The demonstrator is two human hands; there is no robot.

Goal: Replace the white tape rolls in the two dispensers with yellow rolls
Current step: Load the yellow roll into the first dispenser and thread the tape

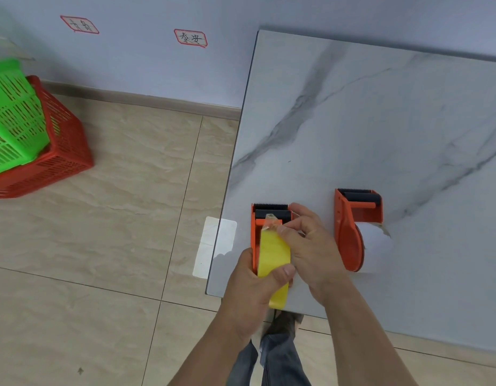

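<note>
Both hands work at the near-left corner of a marble-patterned table [352, 121]. Left hand [252, 291] is closed around the rear of an orange plastic dispenser [254, 235], its thumb pressed across a glossy yellow roll [274, 254] seated in the frame. Right hand [310, 246] is closed in a pinch, fingertips [283, 228] gripping the crinkled, translucent free end of the tape just behind the dispenser's black roller and serrated blade. Much of this dispenser's body is hidden by the two hands, and the lower edge of the yellow roll juts out below the left palm.

Second dispenser [349, 235], the same orange moulded shape with a rounded side plate, lies on its side just to the right, apart from both hands. White roll [376, 246] sits in it, pale against the tabletop and hard to outline; its loose end looks torn.

Pale rectangular sheet [213, 246] lies on the beige tiled floor [102, 246], partly covered by the table edge. Green slotted basket [13, 118] nests in a red basket [60, 151], both cut off at the left. Two red-bordered handwritten labels [190, 38] are stuck on the wall; their writing is not legible.
</note>
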